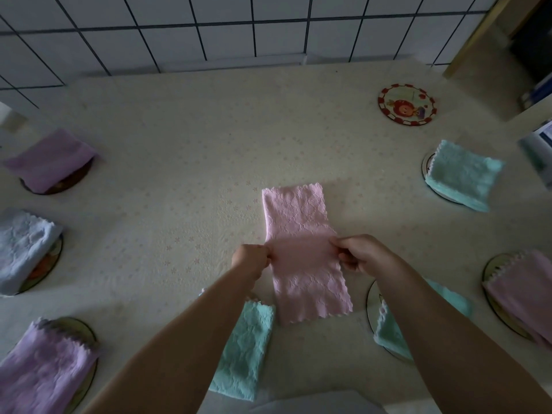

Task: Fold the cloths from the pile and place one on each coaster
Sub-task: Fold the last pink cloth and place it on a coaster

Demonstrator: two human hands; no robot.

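Observation:
A long pink cloth [301,231], folded into a strip, lies in the middle of the table. My left hand [251,259] pinches its left edge and my right hand [363,255] pinches its right edge, both about halfway along the strip. One round coaster [406,103] with a red rim and a cartoon picture lies bare at the far right. Folded cloths cover the other coasters: purple [49,159], light blue [21,246] and purple [41,372] on the left; teal [461,174], pink [522,291] and teal [391,330] on the right. Another teal cloth [242,351] lies under my left forearm.
A flowered cream tablecloth [185,138] covers the table. A white tiled wall [209,28] runs along the far edge. A wooden frame [478,34] and shelves stand at the far right. Something white [316,403] sits at the near edge.

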